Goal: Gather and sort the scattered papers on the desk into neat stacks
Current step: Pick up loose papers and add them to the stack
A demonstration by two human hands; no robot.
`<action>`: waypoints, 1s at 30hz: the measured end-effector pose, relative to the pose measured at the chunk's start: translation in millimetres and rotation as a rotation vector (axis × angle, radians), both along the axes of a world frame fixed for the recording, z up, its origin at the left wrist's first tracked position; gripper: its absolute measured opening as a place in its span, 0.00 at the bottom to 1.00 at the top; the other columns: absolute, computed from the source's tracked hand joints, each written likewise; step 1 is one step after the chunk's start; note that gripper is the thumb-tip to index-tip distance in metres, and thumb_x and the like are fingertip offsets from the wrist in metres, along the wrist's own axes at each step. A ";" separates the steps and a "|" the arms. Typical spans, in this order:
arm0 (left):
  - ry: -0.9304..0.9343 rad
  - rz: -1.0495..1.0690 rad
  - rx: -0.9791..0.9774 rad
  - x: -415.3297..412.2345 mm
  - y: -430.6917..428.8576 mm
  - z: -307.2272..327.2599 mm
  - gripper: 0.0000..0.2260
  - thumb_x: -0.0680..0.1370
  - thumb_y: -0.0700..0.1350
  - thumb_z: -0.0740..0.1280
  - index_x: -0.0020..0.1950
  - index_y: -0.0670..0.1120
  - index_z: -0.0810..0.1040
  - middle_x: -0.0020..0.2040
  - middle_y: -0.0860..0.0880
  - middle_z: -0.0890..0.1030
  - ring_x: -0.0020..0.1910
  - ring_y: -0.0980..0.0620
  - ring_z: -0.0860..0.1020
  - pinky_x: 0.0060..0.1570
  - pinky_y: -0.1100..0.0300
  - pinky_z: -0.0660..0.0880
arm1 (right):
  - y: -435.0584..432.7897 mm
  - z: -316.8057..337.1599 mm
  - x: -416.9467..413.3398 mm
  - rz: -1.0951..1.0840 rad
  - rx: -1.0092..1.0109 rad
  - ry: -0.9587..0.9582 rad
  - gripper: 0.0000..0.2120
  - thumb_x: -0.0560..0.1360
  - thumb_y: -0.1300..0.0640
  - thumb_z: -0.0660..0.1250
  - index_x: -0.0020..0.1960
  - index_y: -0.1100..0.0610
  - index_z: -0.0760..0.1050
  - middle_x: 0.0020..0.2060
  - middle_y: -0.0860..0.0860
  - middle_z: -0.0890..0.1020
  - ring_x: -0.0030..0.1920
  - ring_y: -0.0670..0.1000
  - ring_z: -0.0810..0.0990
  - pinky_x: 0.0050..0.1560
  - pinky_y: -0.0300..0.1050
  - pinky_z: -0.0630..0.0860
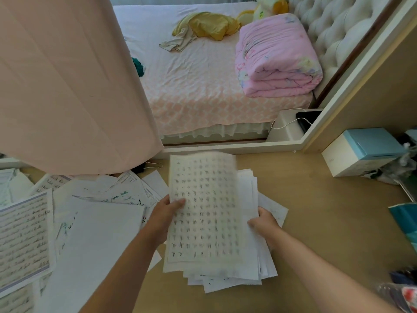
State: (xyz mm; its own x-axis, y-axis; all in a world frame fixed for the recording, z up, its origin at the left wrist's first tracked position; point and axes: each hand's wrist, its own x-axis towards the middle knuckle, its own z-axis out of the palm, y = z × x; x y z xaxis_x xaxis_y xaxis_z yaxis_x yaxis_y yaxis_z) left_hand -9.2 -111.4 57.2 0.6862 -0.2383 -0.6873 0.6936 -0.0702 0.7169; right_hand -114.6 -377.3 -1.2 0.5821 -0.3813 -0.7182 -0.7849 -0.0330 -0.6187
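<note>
A stack of white papers (255, 263) lies in the middle of the wooden desk (316, 222). Its top sheet (204, 211) carries a grid of handwritten characters and looks blurred. My left hand (165, 214) pinches that sheet at its left edge, thumb on top. My right hand (264, 224) grips the right side of the stack. Loose scattered papers (97, 222) cover the desk's left part, among them a lined sheet of handwriting (22, 240) at the far left.
A pink curtain (67, 86) hangs over the desk's far left. A white and blue box (361, 152) stands at the right, with teal items (406, 220) and clutter near the right edge. Two binder clips (153, 165) lie by the curtain. A bed (203, 75) is beyond.
</note>
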 end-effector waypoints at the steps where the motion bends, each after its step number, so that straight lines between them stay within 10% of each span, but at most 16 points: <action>1: -0.022 -0.064 0.106 -6.0 -4.0 -7.2 0.08 0.79 0.41 0.67 0.58 0.45 0.78 0.50 0.42 0.85 0.46 0.40 0.84 0.45 0.46 0.81 | 2.1 -0.8 0.7 -0.012 0.019 0.002 0.12 0.76 0.63 0.61 0.56 0.54 0.77 0.53 0.53 0.82 0.52 0.55 0.81 0.57 0.55 0.79; 6: -0.070 -0.106 0.399 -37.2 -26.0 -57.7 0.08 0.78 0.40 0.69 0.56 0.44 0.77 0.52 0.47 0.82 0.47 0.47 0.81 0.51 0.50 0.80 | 8.7 -11.6 0.6 -0.123 0.284 0.027 0.27 0.73 0.31 0.64 0.61 0.50 0.79 0.55 0.51 0.85 0.57 0.54 0.83 0.61 0.57 0.77; 10: -0.177 -0.315 0.472 -34.4 -36.6 -74.6 0.12 0.77 0.43 0.70 0.60 0.45 0.77 0.55 0.47 0.82 0.50 0.50 0.81 0.54 0.52 0.79 | 9.9 -12.5 -0.9 0.043 0.044 0.014 0.14 0.74 0.63 0.73 0.57 0.55 0.76 0.55 0.53 0.83 0.52 0.52 0.82 0.55 0.50 0.80; 15: -0.559 -0.424 0.971 6.5 -26.9 -86.2 0.27 0.76 0.45 0.70 0.73 0.44 0.66 0.69 0.45 0.71 0.70 0.44 0.66 0.66 0.47 0.69 | -9.1 -21.0 -0.3 -0.086 -0.239 -0.013 0.12 0.75 0.65 0.66 0.56 0.53 0.77 0.51 0.50 0.83 0.45 0.51 0.81 0.40 0.43 0.79; 24: -0.303 -0.330 0.927 21.5 -42.7 -88.2 0.33 0.74 0.46 0.74 0.73 0.42 0.61 0.68 0.40 0.66 0.66 0.39 0.68 0.60 0.45 0.72 | -19.5 -32.6 25.1 0.195 -0.568 0.128 0.25 0.74 0.58 0.64 0.71 0.52 0.68 0.72 0.52 0.62 0.71 0.56 0.60 0.66 0.54 0.67; 30: -0.164 -0.134 0.584 26.7 -27.0 -83.4 0.09 0.77 0.47 0.69 0.54 0.44 0.77 0.47 0.45 0.83 0.42 0.46 0.82 0.44 0.50 0.81 | -25.7 -32.1 36.0 0.220 -0.496 0.125 0.16 0.74 0.54 0.63 0.62 0.48 0.73 0.57 0.51 0.73 0.50 0.53 0.77 0.50 0.46 0.76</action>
